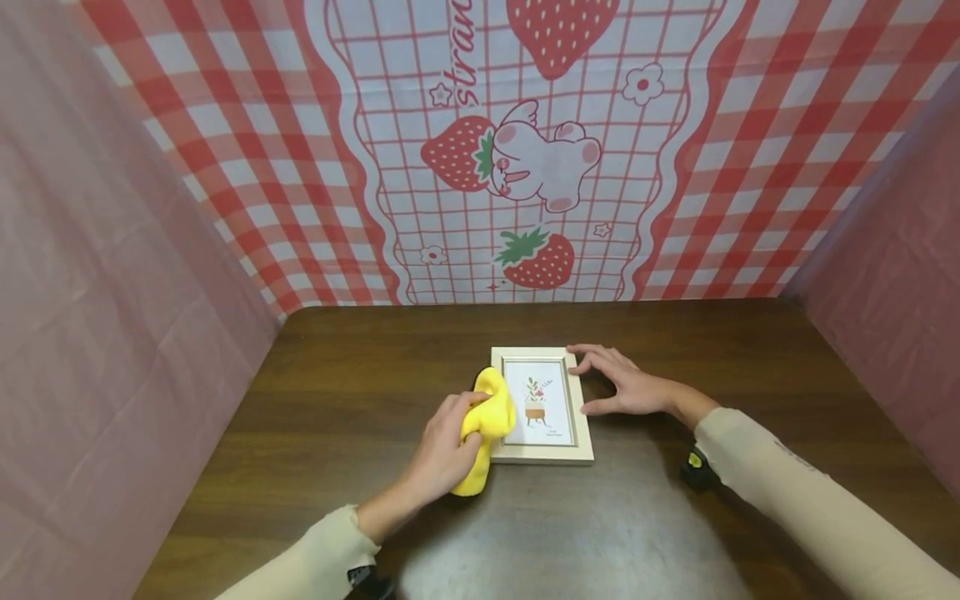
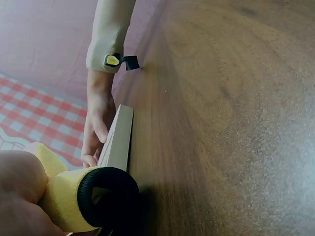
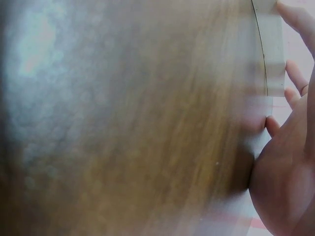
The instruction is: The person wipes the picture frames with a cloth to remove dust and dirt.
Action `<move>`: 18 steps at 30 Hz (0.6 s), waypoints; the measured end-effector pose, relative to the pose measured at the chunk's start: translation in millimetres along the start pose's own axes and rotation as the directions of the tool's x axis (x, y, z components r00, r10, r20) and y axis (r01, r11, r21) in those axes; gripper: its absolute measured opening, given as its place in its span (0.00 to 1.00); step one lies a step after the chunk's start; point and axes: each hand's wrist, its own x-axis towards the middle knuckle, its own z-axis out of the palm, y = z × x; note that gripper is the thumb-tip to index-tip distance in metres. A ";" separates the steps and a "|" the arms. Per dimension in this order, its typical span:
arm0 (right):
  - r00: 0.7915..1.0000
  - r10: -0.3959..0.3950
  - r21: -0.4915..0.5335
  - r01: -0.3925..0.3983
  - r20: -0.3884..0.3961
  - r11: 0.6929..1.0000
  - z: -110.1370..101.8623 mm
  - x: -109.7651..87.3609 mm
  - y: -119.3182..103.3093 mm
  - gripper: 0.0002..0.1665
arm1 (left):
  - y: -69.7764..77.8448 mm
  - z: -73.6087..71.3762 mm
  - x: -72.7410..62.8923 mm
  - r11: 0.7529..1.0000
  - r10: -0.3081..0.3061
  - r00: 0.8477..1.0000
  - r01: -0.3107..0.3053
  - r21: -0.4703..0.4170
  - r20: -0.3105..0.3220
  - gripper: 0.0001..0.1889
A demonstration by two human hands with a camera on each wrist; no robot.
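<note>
A cream picture frame [image 1: 542, 454] lies face up on the table, with a potted-plant print behind its front. My left hand [image 1: 442, 446] grips a bunched yellow cloth [image 1: 491, 414] over the frame's left side, hiding part of that border. A black edging [image 2: 106, 172] shows on the cloth in the left wrist view. On the other side, my right hand [image 1: 626, 385] touches the frame's right edge, its thumb lower down and its fingers spread toward the top corner. From the right wrist view, the frame's side [image 3: 273, 54] appears beside those fingers.
The brown wooden table [image 1: 360, 358] runs back to a red-and-white checked cloth [image 1: 262, 158] with strawberry prints. Pink fabric [image 1: 142, 292] hangs along the left side, and more pink fabric [image 1: 892, 250] along the right.
</note>
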 end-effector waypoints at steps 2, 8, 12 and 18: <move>1.000 -0.010 0.002 0.010 -0.010 1.000 0.4 -0.4 0.1 0.28 | -11.8 6.3 1.9 1.000 -0.005 1.000 0.005 0.024 -0.002 0.31; 0.997 -0.067 0.001 0.067 -0.048 0.998 1.4 -2.7 2.5 0.28 | -11.6 6.8 7.3 1.000 -0.003 1.000 0.003 0.031 -0.003 0.31; 0.998 -0.046 0.020 0.047 -0.037 0.999 0.6 -2.1 0.3 0.29 | 12.9 -5.6 10.7 1.000 0.000 1.000 0.000 -0.004 -0.001 0.30; 0.999 -0.034 0.022 0.035 -0.027 0.999 0.7 -1.2 -2.4 0.28 | -12.3 5.7 31.7 0.998 -0.007 1.000 0.009 0.069 -0.017 0.30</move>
